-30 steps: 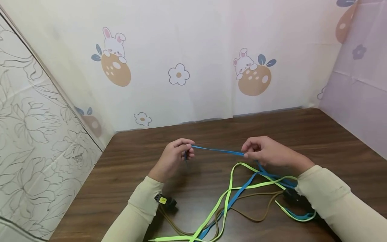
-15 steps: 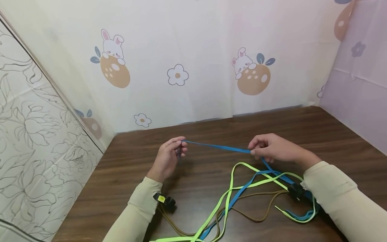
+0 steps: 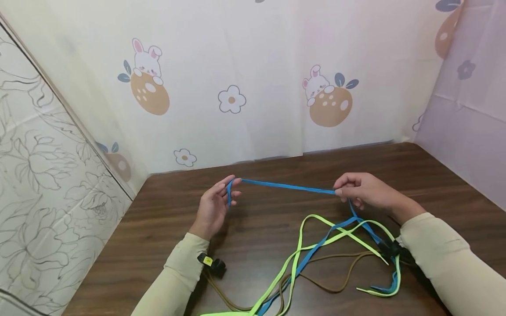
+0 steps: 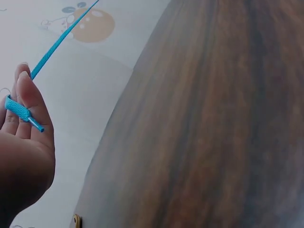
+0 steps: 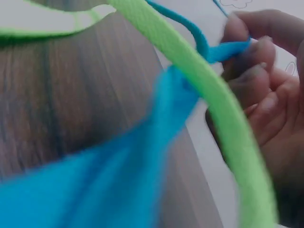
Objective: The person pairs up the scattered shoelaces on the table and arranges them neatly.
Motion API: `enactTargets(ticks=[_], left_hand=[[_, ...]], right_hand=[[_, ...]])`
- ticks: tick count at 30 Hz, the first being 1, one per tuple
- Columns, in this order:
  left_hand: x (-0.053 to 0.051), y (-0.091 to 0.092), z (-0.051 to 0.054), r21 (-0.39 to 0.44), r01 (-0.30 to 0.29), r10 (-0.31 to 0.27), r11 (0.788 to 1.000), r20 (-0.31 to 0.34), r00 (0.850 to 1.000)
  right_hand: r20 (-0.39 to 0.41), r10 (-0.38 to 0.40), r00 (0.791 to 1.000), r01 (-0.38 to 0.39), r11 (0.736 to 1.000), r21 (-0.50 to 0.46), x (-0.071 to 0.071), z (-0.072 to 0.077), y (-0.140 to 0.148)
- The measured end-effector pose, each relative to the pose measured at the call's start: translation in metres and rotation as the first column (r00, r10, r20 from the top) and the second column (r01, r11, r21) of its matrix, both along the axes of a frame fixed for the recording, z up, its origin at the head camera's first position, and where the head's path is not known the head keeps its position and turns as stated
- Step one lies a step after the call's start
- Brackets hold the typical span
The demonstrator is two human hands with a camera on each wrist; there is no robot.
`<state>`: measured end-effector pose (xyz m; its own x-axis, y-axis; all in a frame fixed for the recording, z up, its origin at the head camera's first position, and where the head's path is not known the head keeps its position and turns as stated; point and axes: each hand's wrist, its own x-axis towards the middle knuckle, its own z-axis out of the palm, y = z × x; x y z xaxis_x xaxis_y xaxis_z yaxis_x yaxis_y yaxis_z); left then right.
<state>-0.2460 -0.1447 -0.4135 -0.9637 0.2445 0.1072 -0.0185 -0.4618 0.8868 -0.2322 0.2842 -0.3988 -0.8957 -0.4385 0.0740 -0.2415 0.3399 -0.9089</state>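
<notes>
A flat blue shoelace [image 3: 285, 187] runs taut between my two hands above the table. My left hand [image 3: 211, 206] holds it near one end, between thumb and fingers. In the left wrist view the hard tip [image 4: 36, 124] of the blue shoelace hangs out past the thumb. Farther along, thumb and fingertips of my right hand [image 3: 365, 191] pinch the same lace. From there the blue lace drops toward the right sleeve, where it crosses a neon green shoelace [image 3: 312, 215]. In the right wrist view the green lace [image 5: 209, 90] passes in front of the blue.
A thin brown cord [image 3: 335, 290] lies in loops under the green and blue laces on the dark wooden table [image 3: 158, 245]. Black wrist cameras sit on both sleeves; the right one [image 3: 389, 249] is close against the laces. A patterned wall [image 3: 269, 123] borders the table's back.
My hands have moved apart, left hand leftward and right hand rightward, so the blue stretch between them is longer. The green and blue laces near the right sleeve have shifted.
</notes>
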Motion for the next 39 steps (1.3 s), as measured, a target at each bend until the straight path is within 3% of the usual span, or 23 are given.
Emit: enactTargets(ticks=[7, 13, 18, 22, 29, 36, 39], left_hand=[[-0.002, 0.001, -0.004, 0.012, 0.003, -0.003, 1.0, -0.01, 1.0], [-0.002, 0.0, -0.004, 0.043, -0.065, 0.065, 0.997, -0.003, 0.998], [-0.002, -0.002, -0.005, 0.05, -0.082, 0.081, 0.995, 0.012, 0.997], [-0.001, -0.003, -0.006, 0.056, -0.084, 0.083, 0.995, 0.017, 0.996], [0.001, -0.004, -0.007, 0.079, -0.105, 0.104, 0.991, 0.023, 0.994], [-0.001, -0.007, -0.008, 0.08, -0.129, 0.125, 0.988, 0.046, 0.991], [-0.004, -0.008, -0.006, 0.071, -0.119, 0.118, 0.99, 0.027, 0.993]], right_hand=[[0.008, -0.104, 0.995, 0.104, 0.991, -0.082, 0.003, 0.003, 0.005], [0.007, -0.163, 0.987, 0.162, 0.982, -0.098, 0.0, 0.003, 0.012], [0.044, -0.184, 0.982, 0.189, 0.958, -0.215, -0.003, -0.003, 0.017], [0.082, -0.209, 0.975, 0.224, 0.921, -0.318, -0.004, -0.007, 0.02], [0.099, -0.238, 0.966, 0.255, 0.828, -0.499, -0.004, -0.008, 0.021], [0.124, -0.263, 0.957, 0.285, 0.763, -0.58, -0.002, -0.01, 0.027], [0.138, -0.265, 0.954, 0.288, 0.693, -0.661, -0.004, -0.01, 0.028]])
